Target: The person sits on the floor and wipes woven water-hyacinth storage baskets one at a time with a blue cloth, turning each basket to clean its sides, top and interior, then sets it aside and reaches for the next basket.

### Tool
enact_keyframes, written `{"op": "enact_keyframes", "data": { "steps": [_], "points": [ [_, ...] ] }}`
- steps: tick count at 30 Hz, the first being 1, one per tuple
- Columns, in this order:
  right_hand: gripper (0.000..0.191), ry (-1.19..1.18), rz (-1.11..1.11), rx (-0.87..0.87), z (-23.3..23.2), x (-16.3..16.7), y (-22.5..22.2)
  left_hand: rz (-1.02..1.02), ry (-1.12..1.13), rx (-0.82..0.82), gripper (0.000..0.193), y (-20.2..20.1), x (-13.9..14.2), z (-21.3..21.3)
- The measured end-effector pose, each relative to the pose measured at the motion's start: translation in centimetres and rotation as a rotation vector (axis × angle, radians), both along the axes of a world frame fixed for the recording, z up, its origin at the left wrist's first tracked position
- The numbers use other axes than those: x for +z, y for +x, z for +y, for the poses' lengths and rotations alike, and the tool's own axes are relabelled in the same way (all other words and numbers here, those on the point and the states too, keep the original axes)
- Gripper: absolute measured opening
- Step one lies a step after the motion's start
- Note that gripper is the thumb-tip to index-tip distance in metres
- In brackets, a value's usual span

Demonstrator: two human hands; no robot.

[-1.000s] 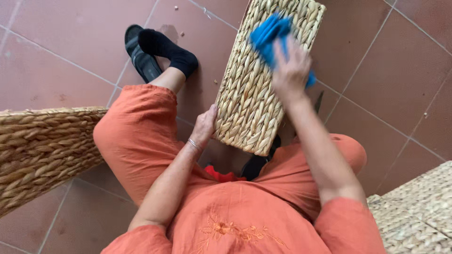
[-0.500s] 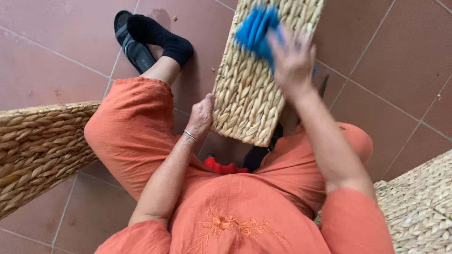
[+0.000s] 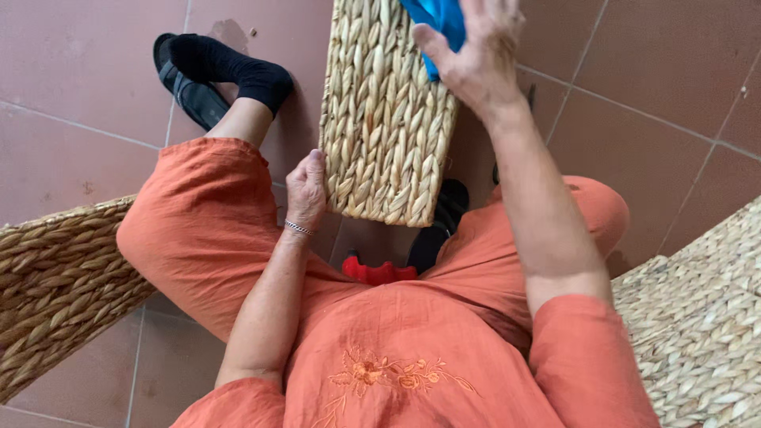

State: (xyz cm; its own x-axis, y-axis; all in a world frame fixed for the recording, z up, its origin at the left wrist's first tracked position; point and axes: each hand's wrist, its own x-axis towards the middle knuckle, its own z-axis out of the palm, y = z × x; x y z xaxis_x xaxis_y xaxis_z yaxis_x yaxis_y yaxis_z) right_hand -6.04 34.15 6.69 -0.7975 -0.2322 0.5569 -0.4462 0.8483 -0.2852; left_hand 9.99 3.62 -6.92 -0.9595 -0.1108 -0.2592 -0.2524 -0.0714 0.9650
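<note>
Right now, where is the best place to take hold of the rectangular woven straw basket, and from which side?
Probably the woven straw basket at its lower left edge, from the left: it stands tilted, and the left hand already steadies it there.

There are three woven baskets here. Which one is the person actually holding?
The middle woven basket, standing between the knees: the left hand grips its lower edge and the right hand presses a blue cloth on it. The left basket and right basket sit untouched.
</note>
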Motion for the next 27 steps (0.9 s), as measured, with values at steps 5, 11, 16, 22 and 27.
{"op": "enact_keyframes", "data": {
  "steps": [5,11,16,22,27],
  "points": [
    [0.024,-0.629,-0.406,-0.214,1.0,1.1,10.3,-0.031,0.062,0.014,0.036,0.1,0.1,-0.4],
    [0.035,-0.798,-0.893,-0.306,1.8,-3.0,17.5,-0.078,0.138,-0.02,0.04,0.3,1.1,-1.0],
    [0.023,-0.998,-0.958,-0.237,1.5,-6.3,18.1,-0.084,0.169,0.01,0.039,0.5,1.4,-1.3],
    [0.009,-1.162,-0.941,-0.188,1.9,-6.8,18.0,-0.108,0.122,0.014,0.04,0.4,1.2,-1.6],
    [0.009,-1.351,-1.024,-0.167,2.8,-5.9,17.9,-0.116,0.156,0.028,0.04,0.6,1.2,-1.5]
  ]
}}
